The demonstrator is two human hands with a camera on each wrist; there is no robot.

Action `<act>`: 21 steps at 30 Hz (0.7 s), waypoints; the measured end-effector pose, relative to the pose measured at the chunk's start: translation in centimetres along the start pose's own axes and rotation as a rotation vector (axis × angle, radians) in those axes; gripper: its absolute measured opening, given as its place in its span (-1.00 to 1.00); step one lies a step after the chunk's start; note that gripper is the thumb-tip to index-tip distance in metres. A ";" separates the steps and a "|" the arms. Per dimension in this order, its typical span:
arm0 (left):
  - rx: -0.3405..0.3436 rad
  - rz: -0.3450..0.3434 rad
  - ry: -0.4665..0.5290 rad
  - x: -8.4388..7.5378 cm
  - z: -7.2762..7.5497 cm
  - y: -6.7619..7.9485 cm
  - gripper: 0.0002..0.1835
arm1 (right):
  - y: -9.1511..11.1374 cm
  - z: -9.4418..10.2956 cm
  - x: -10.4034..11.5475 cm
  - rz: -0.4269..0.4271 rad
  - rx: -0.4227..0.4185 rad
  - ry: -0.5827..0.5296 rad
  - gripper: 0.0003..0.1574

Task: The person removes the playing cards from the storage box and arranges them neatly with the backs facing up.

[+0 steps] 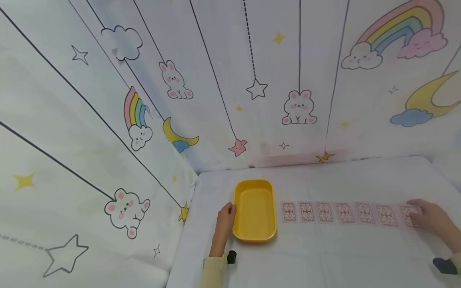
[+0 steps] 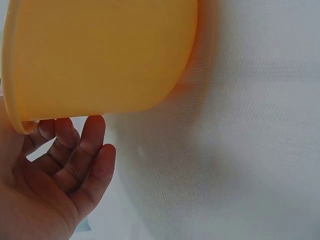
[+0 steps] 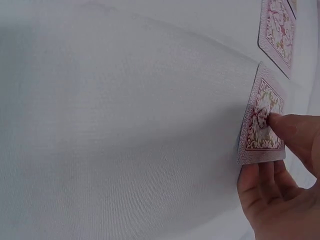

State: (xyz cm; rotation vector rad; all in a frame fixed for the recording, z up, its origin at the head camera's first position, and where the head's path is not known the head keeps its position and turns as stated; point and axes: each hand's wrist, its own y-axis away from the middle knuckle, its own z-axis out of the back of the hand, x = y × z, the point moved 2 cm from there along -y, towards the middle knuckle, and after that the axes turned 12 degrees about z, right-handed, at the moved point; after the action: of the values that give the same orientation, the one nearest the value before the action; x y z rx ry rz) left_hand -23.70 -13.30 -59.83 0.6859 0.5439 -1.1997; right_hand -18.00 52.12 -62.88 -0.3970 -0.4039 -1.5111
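Note:
At the left, my left hand [image 1: 225, 221] holds the left rim of a yellow plastic tray [image 1: 256, 212]. The left wrist view shows its fingertips against the tray's outer wall [image 2: 105, 60], while the thumb is hidden by the rim. At the right end of a row of face-down playing cards [image 1: 325, 212], my right hand [image 1: 432, 218] pinches the last playing card [image 3: 256, 135]. Its thumb presses on the red patterned back and the other fingers lie beneath. That card is tilted, with its near edge raised off the cloth.
A white cloth [image 1: 324, 260] covers the table. Behind and to the left hang white curtains [image 1: 216, 60] printed with bears, stars and rainbows. A black wrist strap piece [image 1: 232, 257] sits by the left cuff. Inside the tray nothing is seen.

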 end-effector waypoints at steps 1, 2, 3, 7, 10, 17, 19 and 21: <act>-0.001 0.003 0.000 0.0 0.0 0.0 -0.69 | 0.1 0.0 0.3 0.002 -0.002 0.024 -0.35; -0.002 0.003 0.000 0.0 -0.1 0.1 -0.69 | 0.1 0.1 0.4 -0.001 0.008 0.039 -0.34; -0.002 0.003 0.001 0.0 -0.2 0.1 -0.70 | 0.3 0.1 0.5 -0.006 0.009 0.059 -0.35; -0.002 -0.016 0.005 -0.4 -0.6 -0.2 -0.70 | 0.6 0.0 0.3 -0.096 0.024 0.104 -0.38; -0.016 -0.028 0.000 -0.6 -0.8 -0.3 -0.66 | 1.0 -0.2 0.3 -0.156 0.017 0.096 -0.38; -0.147 -0.062 -0.148 -0.5 1.4 1.3 -0.64 | 3.3 -3.2 4.9 -0.065 -0.085 0.135 -0.18; -0.194 -0.109 -0.202 -0.5 2.1 2.2 -0.59 | 4.1 -4.7 7.5 0.032 -0.144 0.124 -0.15; -0.220 -0.170 -0.262 -0.4 2.5 3.1 -0.48 | 5.0 -6.6 10.5 0.157 -0.194 0.135 -0.12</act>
State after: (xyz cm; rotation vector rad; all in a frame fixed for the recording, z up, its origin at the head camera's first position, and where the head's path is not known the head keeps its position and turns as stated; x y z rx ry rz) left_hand -20.73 -14.22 -57.22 0.2935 0.5106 -1.3406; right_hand -12.72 39.86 -63.48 -0.4647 -0.1169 -1.4182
